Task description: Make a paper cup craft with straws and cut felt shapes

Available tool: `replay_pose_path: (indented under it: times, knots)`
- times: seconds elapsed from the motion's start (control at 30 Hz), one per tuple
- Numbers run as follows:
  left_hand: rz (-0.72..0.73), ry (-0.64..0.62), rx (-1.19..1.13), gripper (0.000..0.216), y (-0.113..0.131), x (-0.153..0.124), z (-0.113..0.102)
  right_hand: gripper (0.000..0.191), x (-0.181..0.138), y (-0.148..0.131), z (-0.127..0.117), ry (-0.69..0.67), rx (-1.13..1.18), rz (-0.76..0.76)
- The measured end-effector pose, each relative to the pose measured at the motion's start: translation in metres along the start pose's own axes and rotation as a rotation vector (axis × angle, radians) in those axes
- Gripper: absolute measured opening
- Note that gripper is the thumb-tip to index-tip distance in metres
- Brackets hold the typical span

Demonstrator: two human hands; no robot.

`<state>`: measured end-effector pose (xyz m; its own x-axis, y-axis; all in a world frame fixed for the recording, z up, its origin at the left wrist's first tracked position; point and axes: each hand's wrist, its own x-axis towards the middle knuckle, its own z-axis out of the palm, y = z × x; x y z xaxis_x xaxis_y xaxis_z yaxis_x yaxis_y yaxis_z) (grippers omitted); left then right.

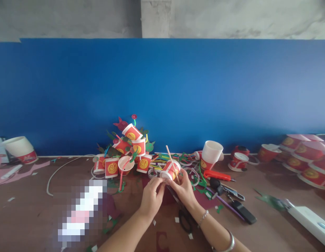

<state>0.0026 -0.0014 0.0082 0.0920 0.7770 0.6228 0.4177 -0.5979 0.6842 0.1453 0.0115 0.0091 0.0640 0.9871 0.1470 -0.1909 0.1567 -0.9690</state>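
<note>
A small red-and-white paper cup [168,170] with a yellow emblem is held in front of me, tilted on its side. My left hand [153,191] pinches its lower left edge. On the other side, my right hand [184,188] grips the cup, and a pale straw [171,155] slants up across it by those fingers. Whether the straw is fixed to the cup I cannot tell. Just beyond to the left stands a pile of similar cups [111,168] decorated with straws and cut green and red paper. Black-handled scissors [184,221] lie below my hands.
A stack of white-rimmed cups [211,154], an orange-red cutter [217,175] and keys with a black fob [243,211] lie to the right. Farther right are cup stacks [313,173] and a white glue gun [309,220]. A blue panel [162,91] rises behind the table.
</note>
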Motion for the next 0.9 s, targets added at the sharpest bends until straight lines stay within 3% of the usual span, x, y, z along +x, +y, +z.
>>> replay_pose_path:
  times: [0.3,0.53,0.8,0.9]
  knots:
    - [0.200,-0.075,0.355,0.036,-0.002,-0.004,0.001,0.064,0.002,0.002,-0.003,0.086,-0.018,0.007]
    - [0.230,-0.097,0.392,0.037,0.000,-0.007,0.002,0.061,0.005,0.006,-0.006,0.112,-0.075,0.009]
    - [-0.064,0.074,-0.043,0.026,0.002,-0.006,0.005,0.063,0.000,-0.004,0.003,0.068,-0.015,-0.028]
    - [-0.188,0.079,-0.177,0.025,0.000,-0.005,0.006,0.064,-0.001,-0.007,0.005,0.065,-0.020,-0.028]
